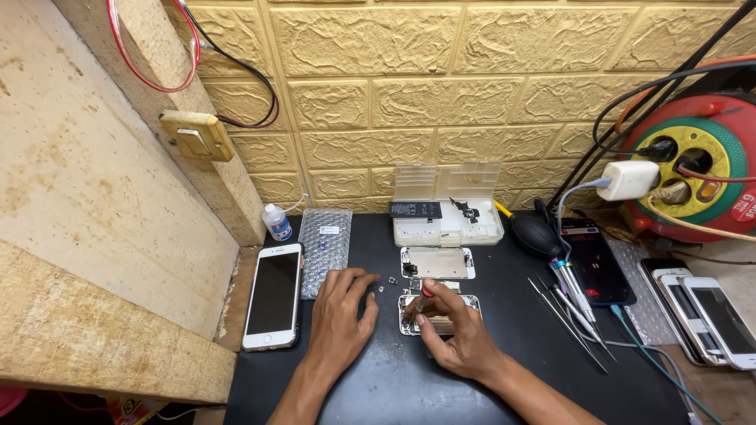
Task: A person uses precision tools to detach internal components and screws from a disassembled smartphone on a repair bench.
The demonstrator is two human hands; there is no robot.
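Big black work mat (441,393) fills the bench, a red cable reel (697,161) at its far right corner. A white smartphone (273,296) lies face up on the left edge. Centre mat, the opened phone chassis (465,303) sits under the right hand (453,334), which is pinching a red-handled screwdriver (426,293) tip-down into it. Left hand (340,315) rests flat on the mat just beside the chassis, fingers loose, holding nothing. Just behind, the detached screen panel (438,263). Tiny loose parts (376,285) sit by the left fingertips.
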